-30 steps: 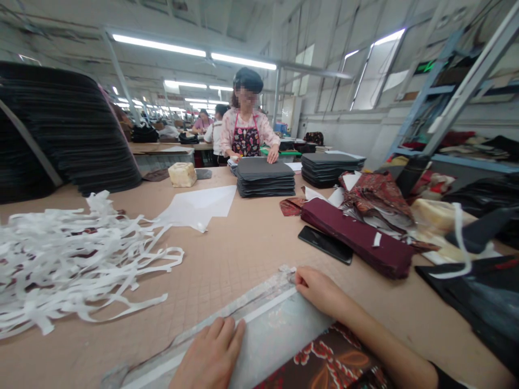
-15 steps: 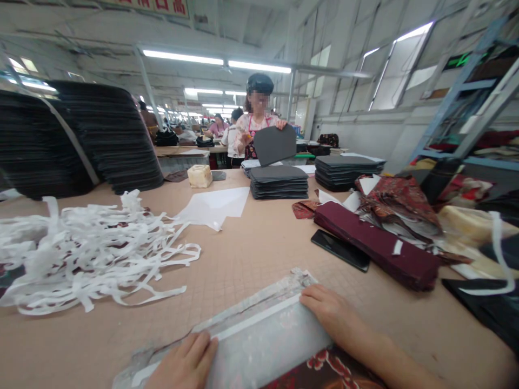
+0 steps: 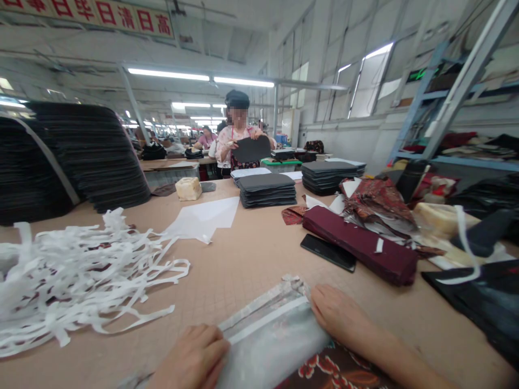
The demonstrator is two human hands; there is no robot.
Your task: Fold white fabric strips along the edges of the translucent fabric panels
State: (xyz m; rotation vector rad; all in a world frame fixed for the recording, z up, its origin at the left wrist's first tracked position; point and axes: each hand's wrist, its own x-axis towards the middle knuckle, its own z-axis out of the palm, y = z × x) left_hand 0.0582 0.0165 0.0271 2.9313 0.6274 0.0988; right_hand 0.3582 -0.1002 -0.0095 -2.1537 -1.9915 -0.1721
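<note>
- Left hand [image 3: 194, 354] has slid right along grey panel [image 3: 275, 340] edge; grip curled, cannot tell if pinching.
- Right hand [image 3: 338, 316] flat on panel, grip spread, lower centre.

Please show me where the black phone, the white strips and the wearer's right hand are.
black phone [image 3: 328, 252]: head view, middle of its screen.
white strips [image 3: 73, 270]: head view, middle of the heap.
right hand [image 3: 336, 316]: head view, back of the hand.
</note>
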